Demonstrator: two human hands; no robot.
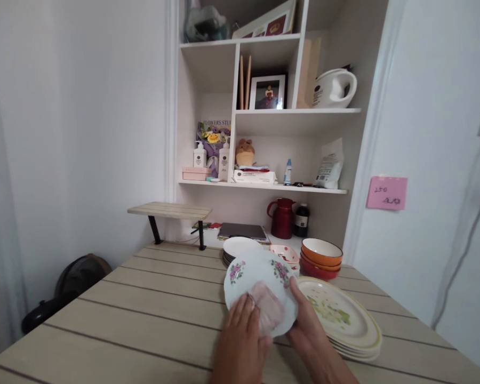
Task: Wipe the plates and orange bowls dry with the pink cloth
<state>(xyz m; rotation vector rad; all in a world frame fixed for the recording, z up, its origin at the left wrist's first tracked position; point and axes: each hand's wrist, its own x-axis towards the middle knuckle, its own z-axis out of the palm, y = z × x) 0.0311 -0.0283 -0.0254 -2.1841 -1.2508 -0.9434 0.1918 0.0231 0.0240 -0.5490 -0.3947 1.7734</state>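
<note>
A white plate with pink flower sprays (256,261) is held tilted above the table. My right hand (306,320) grips its right rim, with the thumb on the front face and the fingers mostly hidden behind it. Against the plate's face my left hand (242,325) presses a pale pink cloth (268,306), its fingers close together. Just right of my right hand lies a stack of oval cream plates (344,314) with a green floral print. Behind the held plate is a stack of round plates with white tops (240,246).
Orange and red bowls (322,253) are stacked beside small pink patterned dishes (285,254) at the back. A wooden riser (170,210) stands at the table's far left. Behind are a red jug (282,218), a dark bottle (301,220) and a dark flat laptop-like object (244,231).
</note>
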